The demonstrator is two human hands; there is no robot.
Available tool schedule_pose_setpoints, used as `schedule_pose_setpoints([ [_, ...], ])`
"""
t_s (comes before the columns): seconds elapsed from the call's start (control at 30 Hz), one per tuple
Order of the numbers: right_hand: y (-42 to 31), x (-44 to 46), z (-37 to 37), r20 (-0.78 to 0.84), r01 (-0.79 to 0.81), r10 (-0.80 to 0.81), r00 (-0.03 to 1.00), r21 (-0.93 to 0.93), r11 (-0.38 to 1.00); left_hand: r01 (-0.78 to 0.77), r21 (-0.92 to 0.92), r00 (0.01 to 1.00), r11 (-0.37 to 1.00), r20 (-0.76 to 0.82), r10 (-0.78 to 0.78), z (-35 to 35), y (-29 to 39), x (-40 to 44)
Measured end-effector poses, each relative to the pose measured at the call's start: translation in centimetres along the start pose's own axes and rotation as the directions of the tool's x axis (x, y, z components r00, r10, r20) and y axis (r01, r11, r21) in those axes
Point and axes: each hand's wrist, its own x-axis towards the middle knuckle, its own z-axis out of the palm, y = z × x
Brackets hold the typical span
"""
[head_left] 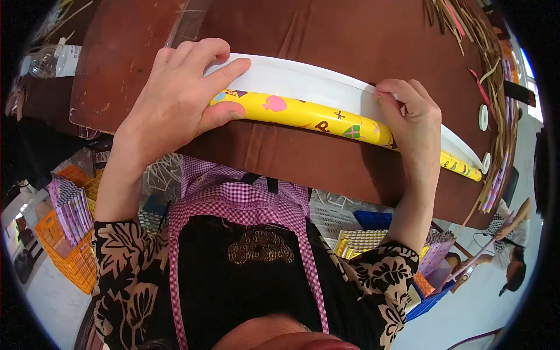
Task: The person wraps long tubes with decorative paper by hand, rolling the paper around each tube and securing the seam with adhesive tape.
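A long sheet of yellow patterned paper (315, 121) with a white inner side (303, 79) lies along the front of the brown table, partly rolled into a tube. Pink, green and dark motifs show on its yellow side. My left hand (184, 87) grips its left end, thumb on the yellow roll and index finger over the white side. Further right, my right hand (411, 111) pinches the white upper edge between thumb and fingers. The roll's right end reaches past my right wrist. Whether anything lies inside the roll is hidden.
Brown strips (499, 111) and two white rings (483, 118) lie on the table (344, 29) at right. A clear plastic bottle (49, 62) is at far left. Below stand an orange crate (70, 256) and a blue crate (429, 303). Another person (513, 251) is at right.
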Motion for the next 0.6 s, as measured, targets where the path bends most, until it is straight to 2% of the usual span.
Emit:
schedule_pose_setpoints([
  [0.33, 0.7, 0.3, 0.5, -0.02, 0.017, -0.016, 1.0, 0.032, 0.999, -0.007, 0.021, 1.0, 1.0, 0.026, 0.007, 0.1, -0.7, 0.0],
  [0.4, 0.7, 0.3, 0.5, -0.024, 0.027, -0.026, 0.999, 0.037, 0.999, -0.004, -0.051, 1.0, 0.999, 0.019, 0.005, -0.2, -0.8, 0.2],
  [0.53, 0.9, 0.4, 0.4, 0.011, -0.008, 0.007, 1.0, 0.026, 1.0, 0.022, 0.011, 0.999, 1.0, 0.036, -0.022, -1.0, -0.4, 1.2],
  [0.6, 1.1, 0.5, 0.5, 0.008, 0.007, -0.007, 1.0, 0.03, 1.0, -0.102, -0.019, 0.991, 0.995, -0.094, 0.1, -1.1, 0.5, 2.6],
])
